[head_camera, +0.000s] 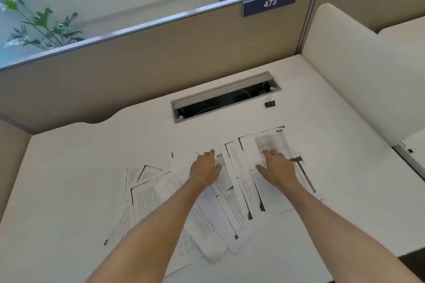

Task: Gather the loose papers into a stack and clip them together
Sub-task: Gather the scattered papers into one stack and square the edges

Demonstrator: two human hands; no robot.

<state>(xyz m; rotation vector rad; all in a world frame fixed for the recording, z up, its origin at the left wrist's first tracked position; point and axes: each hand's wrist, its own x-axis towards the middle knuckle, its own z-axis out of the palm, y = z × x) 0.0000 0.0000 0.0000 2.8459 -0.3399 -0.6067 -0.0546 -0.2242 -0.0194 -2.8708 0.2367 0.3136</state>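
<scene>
Mid-tabletop, both hands flat on the scattered papers (220,193).
Left hand (204,171) and right hand (277,169) press down, arms outstretched, fingers straight, gripping nothing; the binder clip (269,103) sits near the far edge.

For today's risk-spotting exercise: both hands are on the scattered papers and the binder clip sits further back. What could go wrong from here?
1. The papers lie fanned at many angles; pushed together by the left hand and right hand, some may crease or stack crooked.
2. The binder clip sits beside the open cable slot; a careless reach might knock it in.
3. Sheets near the front edge of the desk could slide off.
</scene>
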